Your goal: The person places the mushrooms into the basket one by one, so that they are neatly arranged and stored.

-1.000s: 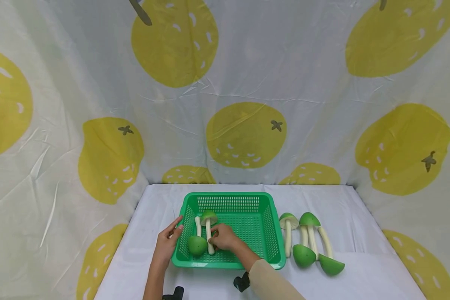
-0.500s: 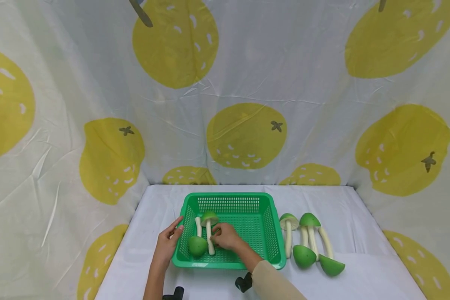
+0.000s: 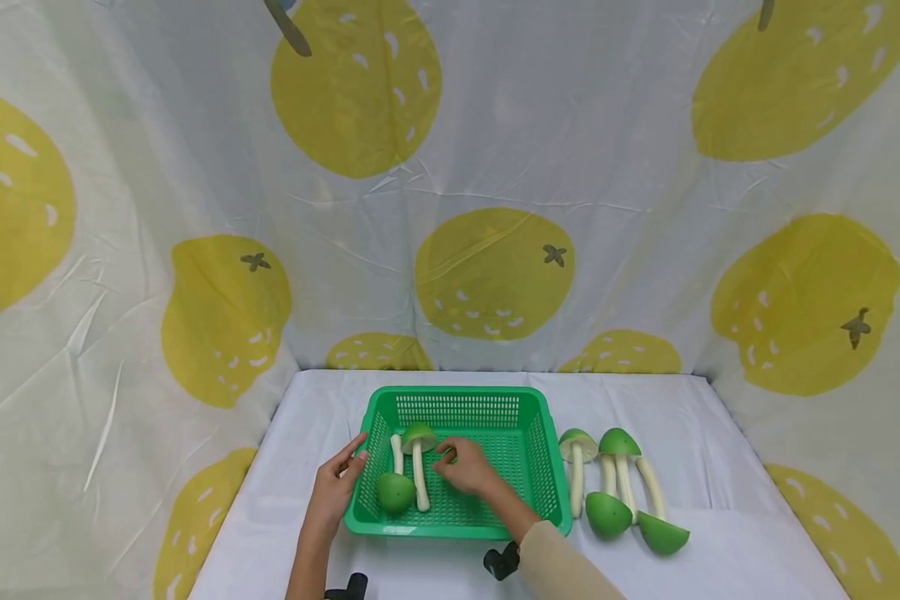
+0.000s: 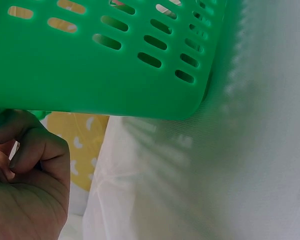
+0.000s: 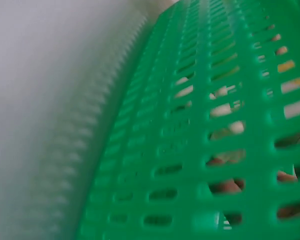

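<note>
A green plastic basket (image 3: 465, 531) with slotted walls stands on the white-covered table. Two mushrooms with green caps and cream stems lie inside at its left. The cap of one mushroom (image 3: 396, 493) points toward me; the other mushroom (image 3: 419, 467) has its cap at the far end. My left hand (image 3: 333, 487) holds the basket's left rim; in the left wrist view some of its fingers are curled at the rim. Inside the basket, right of the mushrooms, my right hand (image 3: 468, 468) hovers with loosely bent fingers, holding nothing. In the right wrist view the basket wall mostly hides it.
Several more green-capped mushrooms (image 3: 621, 479) lie side by side on the table (image 3: 727, 533), just right of the basket. Behind and at both sides hangs a pale cloth (image 3: 630, 267) printed with yellow fruit. Below the right wrist is a black device (image 3: 501, 561).
My right hand has let go of the right-hand mushroom's stem in the basket and moved a little to the right. The left hand stays at the rim.
</note>
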A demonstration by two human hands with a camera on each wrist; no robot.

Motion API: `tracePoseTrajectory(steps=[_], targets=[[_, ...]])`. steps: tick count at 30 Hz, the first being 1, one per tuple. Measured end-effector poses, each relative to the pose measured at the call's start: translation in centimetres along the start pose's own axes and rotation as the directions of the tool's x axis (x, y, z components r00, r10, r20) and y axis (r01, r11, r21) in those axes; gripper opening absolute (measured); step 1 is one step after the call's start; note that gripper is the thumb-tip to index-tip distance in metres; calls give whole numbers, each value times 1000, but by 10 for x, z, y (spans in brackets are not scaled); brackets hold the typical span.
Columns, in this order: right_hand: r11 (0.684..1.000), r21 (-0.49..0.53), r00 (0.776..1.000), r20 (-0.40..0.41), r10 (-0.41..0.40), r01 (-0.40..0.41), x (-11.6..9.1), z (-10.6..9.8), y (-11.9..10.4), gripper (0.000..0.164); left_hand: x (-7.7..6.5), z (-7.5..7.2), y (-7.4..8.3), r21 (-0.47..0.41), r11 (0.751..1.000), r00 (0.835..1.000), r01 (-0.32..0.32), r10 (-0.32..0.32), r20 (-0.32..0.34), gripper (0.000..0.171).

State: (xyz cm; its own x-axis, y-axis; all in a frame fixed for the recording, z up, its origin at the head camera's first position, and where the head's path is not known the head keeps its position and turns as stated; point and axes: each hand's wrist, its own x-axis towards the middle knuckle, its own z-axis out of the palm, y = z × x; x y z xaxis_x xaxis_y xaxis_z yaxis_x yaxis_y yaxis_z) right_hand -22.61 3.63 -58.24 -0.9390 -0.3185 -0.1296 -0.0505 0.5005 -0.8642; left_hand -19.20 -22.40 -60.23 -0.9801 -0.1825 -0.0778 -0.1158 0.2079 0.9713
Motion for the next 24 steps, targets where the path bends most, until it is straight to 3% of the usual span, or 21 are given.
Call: tracePoseTrajectory(steps=[24], targets=[[995, 31, 989, -114, -89, 93, -19, -51, 16, 26, 0, -1, 2, -13, 1000, 1000, 13, -13, 14, 48]])
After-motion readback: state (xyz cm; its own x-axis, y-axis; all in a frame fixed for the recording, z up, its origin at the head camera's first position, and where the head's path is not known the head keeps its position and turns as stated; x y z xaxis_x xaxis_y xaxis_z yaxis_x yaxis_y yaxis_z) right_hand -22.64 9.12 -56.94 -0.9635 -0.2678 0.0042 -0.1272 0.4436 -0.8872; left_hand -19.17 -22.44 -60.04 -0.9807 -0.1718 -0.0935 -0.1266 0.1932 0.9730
